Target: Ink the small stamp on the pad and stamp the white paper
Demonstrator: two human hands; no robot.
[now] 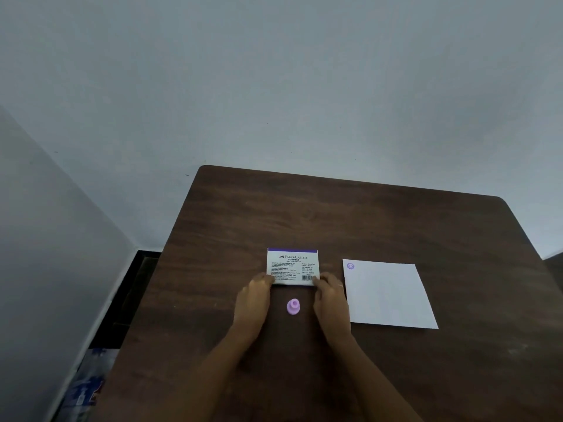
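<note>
A: Looking down at the dark wooden table (pixel 396 226), what are the hands doing?

B: Both are on the stamp pad (pixel 293 266), a flat white case with a purple strip along its far edge and a printed label on top. The left hand (pixel 253 300) pinches its near left corner, the right hand (pixel 330 300) its near right corner, fingertips touching the case. The case looks closed.

A: And the small stamp?

B: The small stamp (pixel 293 307), lilac with a round knob, stands on the table between the two wrists, just in front of the pad, untouched.

A: The paper?

B: The white paper (pixel 390 296) lies flat to the right of the right hand, with one purple mark (pixel 350 265) in its far left corner.
</note>
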